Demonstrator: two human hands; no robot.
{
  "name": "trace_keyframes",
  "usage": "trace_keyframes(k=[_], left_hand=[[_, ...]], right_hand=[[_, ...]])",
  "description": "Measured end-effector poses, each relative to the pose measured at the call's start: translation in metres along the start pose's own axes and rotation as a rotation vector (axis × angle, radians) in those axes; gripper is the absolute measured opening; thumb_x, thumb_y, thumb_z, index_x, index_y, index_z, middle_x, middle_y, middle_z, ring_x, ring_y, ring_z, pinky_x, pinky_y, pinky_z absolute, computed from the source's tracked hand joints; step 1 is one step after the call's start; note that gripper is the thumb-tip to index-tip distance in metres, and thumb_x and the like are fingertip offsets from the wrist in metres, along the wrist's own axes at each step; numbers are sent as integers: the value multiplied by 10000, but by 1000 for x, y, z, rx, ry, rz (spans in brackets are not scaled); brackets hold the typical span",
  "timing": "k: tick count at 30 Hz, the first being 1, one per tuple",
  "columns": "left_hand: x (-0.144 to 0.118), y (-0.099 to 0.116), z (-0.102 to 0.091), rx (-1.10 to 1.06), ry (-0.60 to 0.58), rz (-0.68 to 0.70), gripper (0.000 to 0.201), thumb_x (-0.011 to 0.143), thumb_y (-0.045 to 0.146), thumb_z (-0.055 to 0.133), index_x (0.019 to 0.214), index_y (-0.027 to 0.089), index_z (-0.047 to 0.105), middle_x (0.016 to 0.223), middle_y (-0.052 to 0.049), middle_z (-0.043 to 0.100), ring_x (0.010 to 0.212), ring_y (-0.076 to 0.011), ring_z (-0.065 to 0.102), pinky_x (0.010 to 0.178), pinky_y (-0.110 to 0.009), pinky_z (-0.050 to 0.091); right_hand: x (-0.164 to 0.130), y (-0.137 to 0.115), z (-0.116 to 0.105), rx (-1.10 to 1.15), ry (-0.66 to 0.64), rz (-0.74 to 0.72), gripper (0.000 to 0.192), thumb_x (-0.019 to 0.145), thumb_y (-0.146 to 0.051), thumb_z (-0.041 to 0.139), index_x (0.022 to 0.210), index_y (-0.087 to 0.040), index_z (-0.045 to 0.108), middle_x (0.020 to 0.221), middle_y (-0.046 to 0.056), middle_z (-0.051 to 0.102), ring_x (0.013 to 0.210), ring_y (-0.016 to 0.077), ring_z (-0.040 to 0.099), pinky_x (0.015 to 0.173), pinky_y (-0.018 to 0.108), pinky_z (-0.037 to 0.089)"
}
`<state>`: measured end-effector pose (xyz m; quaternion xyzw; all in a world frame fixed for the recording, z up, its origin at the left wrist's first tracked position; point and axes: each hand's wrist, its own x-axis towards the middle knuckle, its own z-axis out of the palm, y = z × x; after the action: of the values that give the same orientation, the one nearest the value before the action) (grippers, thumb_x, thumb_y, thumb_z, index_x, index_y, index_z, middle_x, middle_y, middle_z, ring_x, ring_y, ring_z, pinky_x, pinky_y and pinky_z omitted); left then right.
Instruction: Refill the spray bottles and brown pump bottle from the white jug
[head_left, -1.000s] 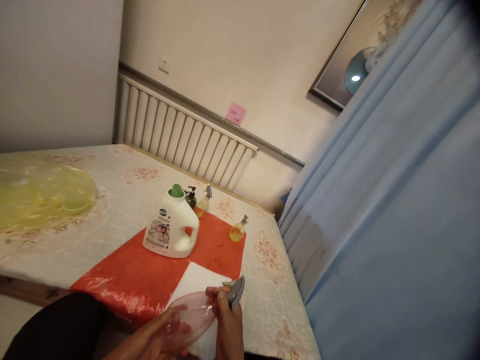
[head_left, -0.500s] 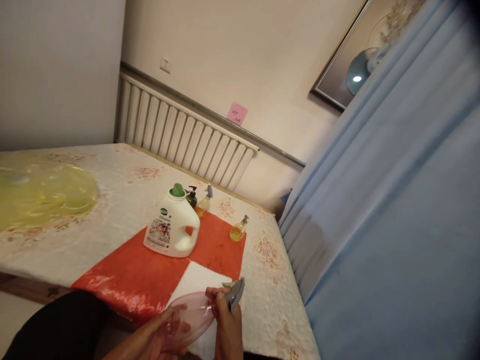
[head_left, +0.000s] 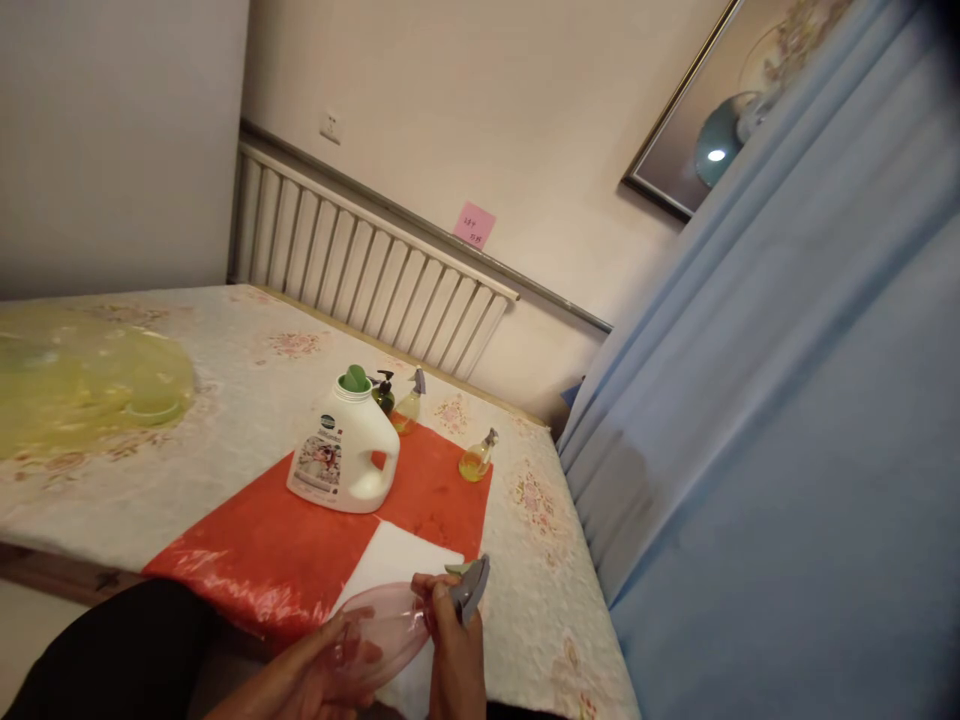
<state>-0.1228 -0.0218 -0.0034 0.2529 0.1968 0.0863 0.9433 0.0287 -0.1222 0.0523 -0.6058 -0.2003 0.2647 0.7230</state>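
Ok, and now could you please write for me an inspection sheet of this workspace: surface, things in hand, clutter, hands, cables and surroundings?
Surface: flowered cloth, with a red sheet and a white sheet on it.
Things in hand: pink bottle, tilted, gray spray head at its neck; how firmly fixed cannot be told.
Clutter: white jug, green piece in its mouth; dark pump bottle and spray bottle behind it; another spray bottle to the right; yellow plastic at left.
Hands: left hand around the bottle's lower part; right hand grips its neck.
Cables: nothing seen.
Surroundings: radiator, wall socket, pink note, framed picture, blue curtain.
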Motion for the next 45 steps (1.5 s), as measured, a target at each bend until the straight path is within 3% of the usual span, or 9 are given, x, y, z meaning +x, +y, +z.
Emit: trace_keyframes(k=[14, 19, 27, 33, 45], left_hand=[[-2, 2, 3, -9, 46, -2, 789, 814, 541, 682, 1437, 237, 305, 1003, -90, 748, 740, -258, 738, 646, -319, 512], [-1, 1, 1, -16, 43, 6, 837, 806, 560, 683, 1459, 214, 292, 1024, -110, 740, 748, -262, 735, 649, -324, 508], [-2, 2, 2, -8, 44, 22, 810, 842, 560, 640, 1462, 208, 256, 1032, -104, 733, 760, -253, 730, 667, -324, 509], [-4, 3, 5, -3, 76, 25, 903, 813, 559, 673, 1498, 197, 208, 1030, -113, 731, 755, -258, 728, 666, -324, 517], [-1, 1, 1, -6, 91, 16, 832, 796, 564, 687, 1456, 251, 288, 1015, -87, 730, 746, -261, 730, 665, -331, 507]], right_hand=[[2, 10, 2, -49, 105, -64, 473, 671, -595, 754, 850, -161, 699, 844, 82, 765, 807, 249, 694, 724, 325, 519], [0, 10, 2, -15, 145, -11, 526, 662, -576, 777, 951, -146, 689, 849, 85, 766, 821, 255, 705, 745, 325, 524], [3, 19, 4, 88, 172, -23, 519, 633, -582, 798, 886, -143, 686, 854, 85, 761, 822, 242, 699, 763, 325, 540], [2, 20, 3, 11, 204, -23, 530, 647, -598, 784, 883, -126, 738, 859, 114, 772, 824, 265, 707, 732, 327, 545], [7, 27, -3, -24, 195, -25, 532, 641, -591, 789, 886, -121, 742, 856, 111, 765, 849, 272, 701, 745, 334, 542]])
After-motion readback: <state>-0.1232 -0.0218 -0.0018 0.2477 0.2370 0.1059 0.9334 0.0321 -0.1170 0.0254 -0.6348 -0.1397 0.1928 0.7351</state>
